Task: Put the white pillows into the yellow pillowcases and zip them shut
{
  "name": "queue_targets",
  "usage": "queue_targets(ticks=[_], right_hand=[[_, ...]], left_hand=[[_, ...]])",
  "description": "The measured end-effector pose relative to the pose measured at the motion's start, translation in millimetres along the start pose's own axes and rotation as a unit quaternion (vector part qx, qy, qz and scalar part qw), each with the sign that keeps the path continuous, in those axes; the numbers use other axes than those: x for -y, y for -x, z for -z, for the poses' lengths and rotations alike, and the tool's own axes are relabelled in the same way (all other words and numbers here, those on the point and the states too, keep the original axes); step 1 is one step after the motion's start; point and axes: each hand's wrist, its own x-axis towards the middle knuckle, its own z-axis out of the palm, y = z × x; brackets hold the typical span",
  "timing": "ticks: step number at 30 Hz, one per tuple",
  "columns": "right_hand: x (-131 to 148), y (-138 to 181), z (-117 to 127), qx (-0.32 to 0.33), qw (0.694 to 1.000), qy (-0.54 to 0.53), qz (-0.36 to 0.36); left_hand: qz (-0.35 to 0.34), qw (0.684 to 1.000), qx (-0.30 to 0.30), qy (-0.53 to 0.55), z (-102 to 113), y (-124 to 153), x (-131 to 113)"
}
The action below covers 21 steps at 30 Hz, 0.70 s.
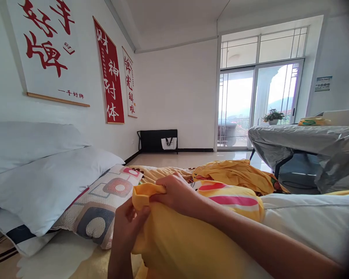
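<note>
Both my hands grip a yellow fabric cover point(174, 240), which looks like a duvet cover or pillowcase. My left hand point(128, 221) pinches its near edge between thumb and fingers. On the far side of the same folded edge, my right hand point(174, 192) is closed around the cloth. Between them the edge stands up in a small loop. The yellow fabric hangs down toward me and partly hides my lap. Behind my right hand lies a yellow piece with pink and white stripes point(235, 199). White bedding point(308, 217) puffs out to the right, beneath my right forearm.
White pillows point(75, 170) and a patterned pillow point(104, 205) lie at the left. More yellow cloth point(235, 172) is bunched at the bed's far end. A plastic-covered table point(302, 133) stands at the right. A black folded panel point(151, 140) leans by the far wall.
</note>
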Motion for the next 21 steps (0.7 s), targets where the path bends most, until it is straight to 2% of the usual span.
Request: queue_targets(ticks=[3, 7, 11, 13, 16, 19, 21], right_hand=[[2, 1, 1, -0.002, 1.000, 0.010, 0.011], [6, 6, 19, 0.081, 0.996, -0.008, 0.041], [-2, 18, 45, 0.150, 0.987, 0.011, 0.047], [-15, 26, 55, 0.153, 0.987, 0.030, 0.034], [-44, 43, 67, 0.140, 0.987, 0.082, 0.007], [-73, 60, 74, 0.148, 0.979, 0.138, 0.002], [-87, 68, 77, 0.116, 0.979, 0.167, -0.007]], left_hand=[[0.003, 0.999, -0.034, 0.002, -9, 6, -9], [0.037, 0.996, -0.019, 0.081, -10, 4, -2], [0.091, 0.985, -0.037, 0.139, -8, -2, 6], [0.078, 0.991, -0.024, 0.106, -9, -3, 2], [-0.001, 1.000, 0.006, -0.007, -10, -5, -11], [-0.042, 0.994, 0.028, -0.098, -11, -10, -24], [-0.059, 0.988, 0.060, -0.132, -12, -17, -32]])
